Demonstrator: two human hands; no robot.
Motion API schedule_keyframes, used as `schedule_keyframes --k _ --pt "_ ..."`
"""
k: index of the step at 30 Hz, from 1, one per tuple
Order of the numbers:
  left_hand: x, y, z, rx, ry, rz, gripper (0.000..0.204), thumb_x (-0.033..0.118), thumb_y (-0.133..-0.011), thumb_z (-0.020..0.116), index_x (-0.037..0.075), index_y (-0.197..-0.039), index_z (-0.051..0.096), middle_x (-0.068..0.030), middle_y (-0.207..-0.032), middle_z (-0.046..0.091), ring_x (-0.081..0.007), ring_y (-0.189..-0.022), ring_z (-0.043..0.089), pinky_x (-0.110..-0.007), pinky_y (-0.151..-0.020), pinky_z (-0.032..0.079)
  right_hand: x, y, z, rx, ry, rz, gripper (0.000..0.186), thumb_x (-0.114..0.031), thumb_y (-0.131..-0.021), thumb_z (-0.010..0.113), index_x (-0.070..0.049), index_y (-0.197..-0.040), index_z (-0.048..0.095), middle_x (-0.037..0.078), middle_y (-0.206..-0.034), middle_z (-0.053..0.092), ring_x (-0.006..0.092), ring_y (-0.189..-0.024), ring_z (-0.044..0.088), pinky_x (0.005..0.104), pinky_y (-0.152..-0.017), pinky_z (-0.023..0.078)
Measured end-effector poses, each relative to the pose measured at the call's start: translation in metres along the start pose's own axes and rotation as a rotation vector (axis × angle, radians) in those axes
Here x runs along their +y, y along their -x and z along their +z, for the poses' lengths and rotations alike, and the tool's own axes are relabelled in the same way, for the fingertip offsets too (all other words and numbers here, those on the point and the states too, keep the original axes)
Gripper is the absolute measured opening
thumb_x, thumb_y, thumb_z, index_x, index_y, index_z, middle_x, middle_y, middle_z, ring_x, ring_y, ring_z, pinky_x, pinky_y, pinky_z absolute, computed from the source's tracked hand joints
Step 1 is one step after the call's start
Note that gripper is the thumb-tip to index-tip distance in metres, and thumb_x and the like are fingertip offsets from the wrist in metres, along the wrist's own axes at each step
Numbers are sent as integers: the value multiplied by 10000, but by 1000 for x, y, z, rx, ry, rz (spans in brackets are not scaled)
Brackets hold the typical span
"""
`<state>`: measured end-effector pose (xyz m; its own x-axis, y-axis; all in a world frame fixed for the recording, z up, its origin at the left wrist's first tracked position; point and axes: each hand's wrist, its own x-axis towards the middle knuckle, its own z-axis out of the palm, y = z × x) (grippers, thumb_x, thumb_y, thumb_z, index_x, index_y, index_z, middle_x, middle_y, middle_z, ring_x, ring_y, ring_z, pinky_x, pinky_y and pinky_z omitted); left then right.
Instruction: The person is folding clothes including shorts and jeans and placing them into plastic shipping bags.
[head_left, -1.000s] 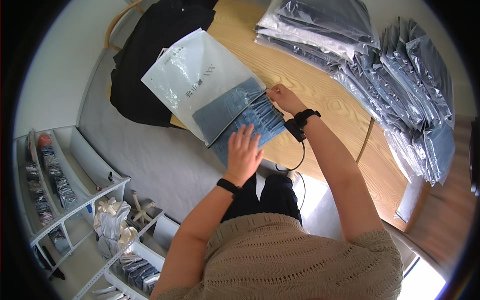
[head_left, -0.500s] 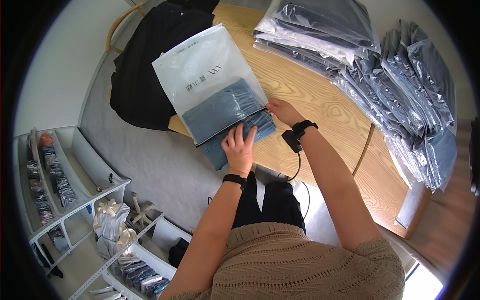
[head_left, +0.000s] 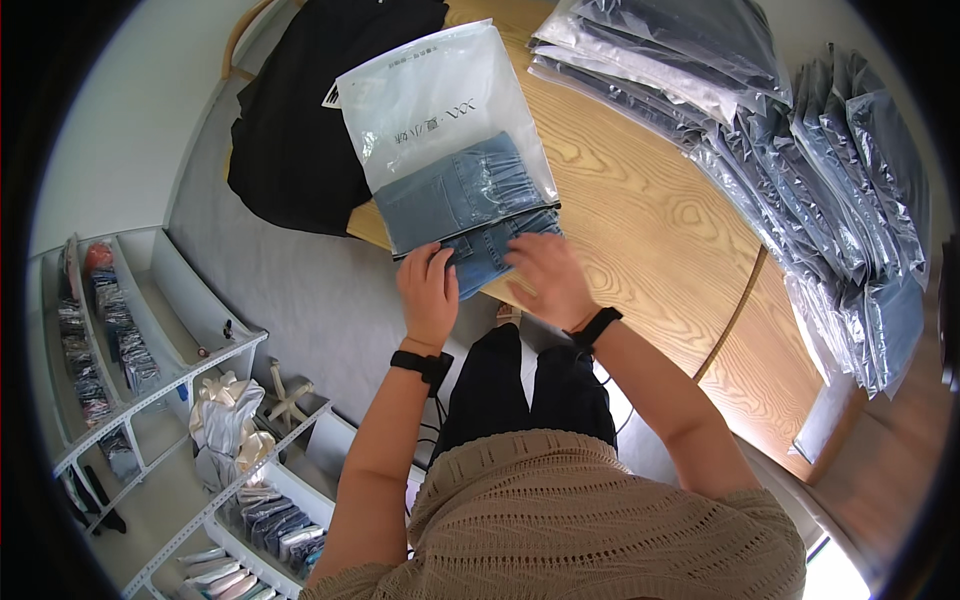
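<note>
A folded pair of blue jeans [head_left: 480, 258] lies partly inside a plastic bag [head_left: 430, 95] with a clear front and dark printing. The bag's dark-edged opening runs across the denim, and the waist side of the jeans sticks out toward me. At the left end of this opening, my left hand [head_left: 430, 295] rests on the denim and the bag's edge with its fingers loosely bent and slightly apart. My right hand [head_left: 555, 280], somewhat blurred, has its fingers spread over the right part of the protruding jeans.
Black garments [head_left: 290, 130] lie left of the bag on the wooden table [head_left: 640, 230]. Stacks of bagged clothes [head_left: 820, 180] line the table's far right side. White shelving [head_left: 200, 375] with packed items stands at the lower left. A black band sits on each wrist.
My right hand has left the bag's right corner and come down over the jeans. My left hand has shifted left to the opening's left end. The jeans sit deeper in the bag.
</note>
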<state>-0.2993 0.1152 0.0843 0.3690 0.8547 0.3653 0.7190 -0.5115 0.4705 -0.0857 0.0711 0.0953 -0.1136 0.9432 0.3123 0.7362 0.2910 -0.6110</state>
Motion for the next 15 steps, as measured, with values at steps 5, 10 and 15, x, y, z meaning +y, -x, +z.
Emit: schedule_keyframes --k 5,10,15 --pt "-18 -31 5 -91 -142 -30 238 12 -745 571 48 -979 545 -110 -996 541 -313 -931 517 -411 -791 424 -8 -1 34 -152 278 -144 536 -102 -732 587 -138 -1258 497 83 -1351 425 235 -1264 377 476 -1004 271" --pt "-26 -38 7 -178 -103 -30 193 6 -731 569 44 -915 528 -109 -901 539 -306 -856 517 -396 -720 436 -10 -12 51 -169 423 -79 519 -119 -751 557 -167 -1264 490 65 -1338 435 221 -1235 399 481 -973 296" --pt "-28 -31 -2 -240 1 66 159 2 -736 562 30 -891 535 -112 -877 550 -312 -836 521 -398 -709 435 -13 -21 55 -166 459 -37 504 -131 -754 564 -190 -1250 499 56 -1355 419 201 -1219 405 479 -944 314"
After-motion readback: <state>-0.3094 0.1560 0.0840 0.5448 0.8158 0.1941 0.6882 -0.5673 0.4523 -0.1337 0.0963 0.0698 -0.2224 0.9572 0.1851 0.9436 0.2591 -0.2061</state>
